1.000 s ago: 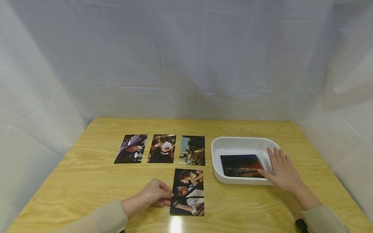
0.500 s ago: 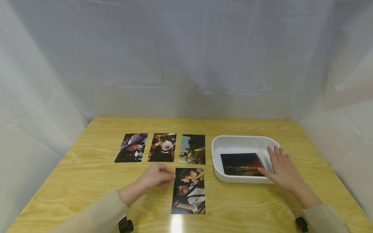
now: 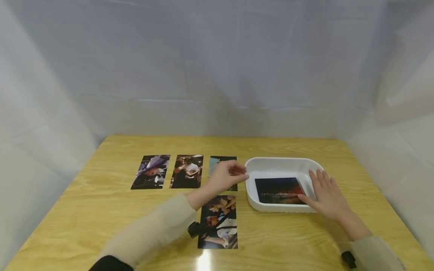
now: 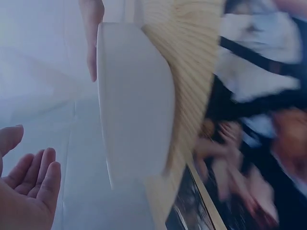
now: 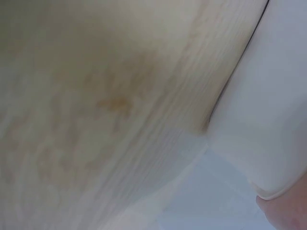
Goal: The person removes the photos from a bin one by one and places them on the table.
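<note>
My left hand [image 3: 228,175] hovers empty above the third photo [image 3: 220,160] in a row, close to the left rim of a white tray [image 3: 281,162]. Its fingers are loosely curled; the left wrist view shows these fingers [image 4: 33,182] relaxed beside the tray [image 4: 134,105]. My right hand [image 3: 326,195] lies flat with straight fingers over the tray's right rim, its thumb at the edge of a dark photo [image 3: 276,190] lying in the tray. A fourth photo [image 3: 218,222] lies nearer me, partly under my left sleeve.
Two more photos [image 3: 150,172] [image 3: 186,171] lie at the left of the row on the wooden table [image 3: 101,210]. White sheeting encloses the table at the back and both sides. The right wrist view shows only blurred table wood [image 5: 96,96] and tray wall [image 5: 268,120].
My left hand left the near photo's edge and moved up and right to the tray's left rim, covering part of the third photo. The right hand stayed on the tray.
</note>
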Action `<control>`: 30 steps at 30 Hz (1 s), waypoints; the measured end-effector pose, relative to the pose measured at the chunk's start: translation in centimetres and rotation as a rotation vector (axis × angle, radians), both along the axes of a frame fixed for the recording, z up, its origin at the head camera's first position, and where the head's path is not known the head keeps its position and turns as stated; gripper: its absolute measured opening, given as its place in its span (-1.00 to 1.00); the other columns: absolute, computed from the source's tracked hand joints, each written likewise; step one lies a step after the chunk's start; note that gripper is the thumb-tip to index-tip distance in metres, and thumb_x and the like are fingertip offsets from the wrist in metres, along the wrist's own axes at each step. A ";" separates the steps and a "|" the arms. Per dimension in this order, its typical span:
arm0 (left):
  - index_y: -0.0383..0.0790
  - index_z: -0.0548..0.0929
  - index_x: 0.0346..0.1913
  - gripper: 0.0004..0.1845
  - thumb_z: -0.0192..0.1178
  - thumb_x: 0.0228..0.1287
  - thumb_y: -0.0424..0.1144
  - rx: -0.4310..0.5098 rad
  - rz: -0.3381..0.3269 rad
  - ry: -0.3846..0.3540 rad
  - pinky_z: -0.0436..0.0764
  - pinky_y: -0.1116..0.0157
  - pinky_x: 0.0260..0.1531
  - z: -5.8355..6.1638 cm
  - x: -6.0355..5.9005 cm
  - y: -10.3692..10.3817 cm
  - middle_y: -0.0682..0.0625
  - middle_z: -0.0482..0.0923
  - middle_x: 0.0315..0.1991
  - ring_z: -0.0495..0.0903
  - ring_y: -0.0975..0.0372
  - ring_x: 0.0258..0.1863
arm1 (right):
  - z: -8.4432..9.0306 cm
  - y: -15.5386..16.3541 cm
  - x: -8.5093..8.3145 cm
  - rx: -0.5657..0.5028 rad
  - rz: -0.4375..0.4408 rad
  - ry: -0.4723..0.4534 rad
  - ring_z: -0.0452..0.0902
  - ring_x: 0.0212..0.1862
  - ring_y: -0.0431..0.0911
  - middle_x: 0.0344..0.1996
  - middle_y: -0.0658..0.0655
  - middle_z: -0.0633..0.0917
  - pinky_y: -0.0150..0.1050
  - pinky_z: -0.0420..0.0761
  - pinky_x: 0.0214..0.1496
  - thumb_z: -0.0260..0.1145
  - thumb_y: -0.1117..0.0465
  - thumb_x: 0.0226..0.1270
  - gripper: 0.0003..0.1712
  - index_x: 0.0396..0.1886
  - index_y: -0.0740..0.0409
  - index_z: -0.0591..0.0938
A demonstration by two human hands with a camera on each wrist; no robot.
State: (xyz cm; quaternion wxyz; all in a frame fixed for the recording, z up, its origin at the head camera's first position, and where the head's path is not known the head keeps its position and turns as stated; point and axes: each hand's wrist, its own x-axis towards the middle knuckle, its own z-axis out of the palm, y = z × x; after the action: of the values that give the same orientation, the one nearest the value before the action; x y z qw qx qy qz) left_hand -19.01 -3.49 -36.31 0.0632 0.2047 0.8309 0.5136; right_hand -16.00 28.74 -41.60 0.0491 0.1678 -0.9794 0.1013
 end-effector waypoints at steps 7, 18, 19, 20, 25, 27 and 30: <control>-0.23 0.54 -0.07 -0.66 0.23 0.10 -0.16 -0.073 -0.041 0.061 0.48 0.41 -0.24 -1.5 -2.1 5.2 -0.04 0.54 -0.16 0.51 0.22 -0.17 | -0.4 -0.1 -0.2 0.002 0.004 0.014 -0.20 0.25 0.37 0.22 0.57 -0.01 0.23 -0.11 0.16 0.06 -0.23 0.18 0.01 0.28 0.47 -0.02; -0.29 0.45 0.09 -0.41 0.26 0.04 -0.02 -0.468 -0.100 0.291 0.40 0.39 -0.09 -4.0 -4.1 9.9 -0.07 0.47 0.01 0.45 0.22 -0.04 | -0.3 -0.1 -0.1 0.005 -0.014 0.006 -0.20 0.25 0.36 0.22 0.57 -0.01 0.22 -0.15 0.17 0.06 -0.24 0.18 0.01 0.28 0.48 -0.01; -0.28 0.43 0.11 -0.38 0.25 0.03 0.01 -0.517 -0.108 0.304 0.39 0.39 -0.07 -4.1 -4.2 10.1 -0.06 0.45 0.03 0.44 0.22 -0.02 | -0.3 -0.1 -0.1 0.005 -0.014 0.006 -0.20 0.25 0.36 0.22 0.57 -0.01 0.22 -0.14 0.17 0.06 -0.24 0.18 0.01 0.28 0.48 -0.01; -0.27 0.41 0.13 -0.35 0.25 0.02 0.04 -0.555 -0.117 0.303 0.38 0.39 -0.05 -4.1 -4.2 10.4 -0.05 0.43 0.06 0.42 0.23 0.00 | -0.3 -0.1 -0.1 0.003 -0.013 0.009 -0.19 0.25 0.37 0.21 0.57 0.00 0.23 -0.14 0.17 0.06 -0.23 0.18 0.01 0.28 0.48 -0.01; -0.25 0.35 0.19 -0.25 0.26 -0.03 0.10 -0.662 -0.155 0.290 0.34 0.39 -0.01 -4.4 -4.5 11.2 -0.04 0.39 0.10 0.38 0.24 0.05 | -0.1 -0.1 -0.1 -0.006 -0.009 0.022 -0.19 0.25 0.37 0.21 0.58 0.00 0.23 -0.13 0.17 0.07 -0.22 0.18 0.00 0.28 0.49 0.00; -0.26 0.34 0.19 -0.22 0.26 -0.06 0.12 -0.703 -0.172 0.287 0.34 0.40 -0.01 -4.7 -4.5 11.4 -0.04 0.39 0.10 0.37 0.24 0.05 | -0.1 -0.1 0.0 -0.004 -0.009 0.022 -0.19 0.25 0.36 0.21 0.58 0.01 0.23 -0.13 0.17 0.07 -0.22 0.18 0.00 0.28 0.48 0.00; -0.22 0.40 0.11 -0.24 0.28 -0.13 0.18 -0.784 -0.193 0.265 0.40 0.39 -0.11 -5.2 -4.5 11.6 -0.01 0.43 0.02 0.41 0.25 -0.02 | -0.1 -0.2 0.0 0.003 -0.007 0.019 -0.18 0.25 0.36 0.21 0.58 0.01 0.23 -0.12 0.17 0.06 -0.22 0.18 0.00 0.28 0.48 0.00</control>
State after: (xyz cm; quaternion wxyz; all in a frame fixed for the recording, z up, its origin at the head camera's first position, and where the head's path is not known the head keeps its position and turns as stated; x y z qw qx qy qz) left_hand -23.49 8.08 -41.49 0.0767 0.3064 0.9412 0.1198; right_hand -15.99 28.59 -41.70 0.0584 0.1653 -0.9796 0.0980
